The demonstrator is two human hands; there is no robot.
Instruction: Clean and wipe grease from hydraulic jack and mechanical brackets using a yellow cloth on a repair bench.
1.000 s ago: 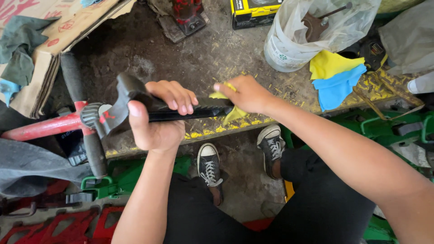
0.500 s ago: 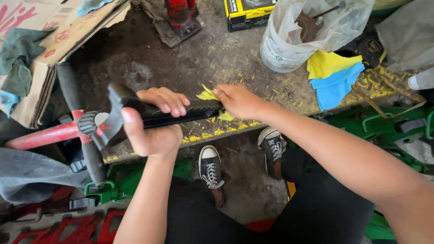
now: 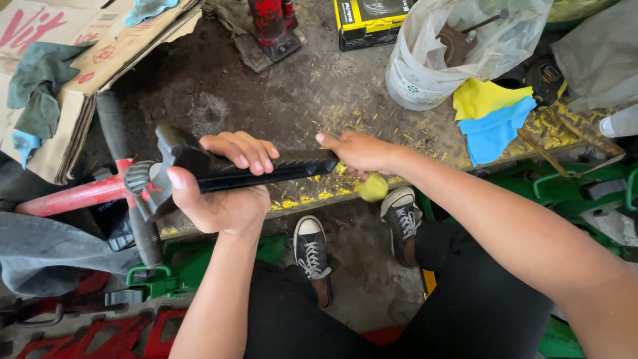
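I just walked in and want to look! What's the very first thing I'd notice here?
Right in the middle, the left hand grips a long black toothed bar, while the right hand holds its far end with a yellow cloth. Behind them, on the dirty workbench, bright yellow and blue rags lie beside a white bucket lined with a plastic bag.

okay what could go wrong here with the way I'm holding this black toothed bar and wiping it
The left hand wraps its fingers over the black toothed metal bar, so the serrations could scrape them if it slips. The right hand presses a yellow cloth near the bar's end; it might snag. The bar sits above the black sneakers, so dropping it could hurt.
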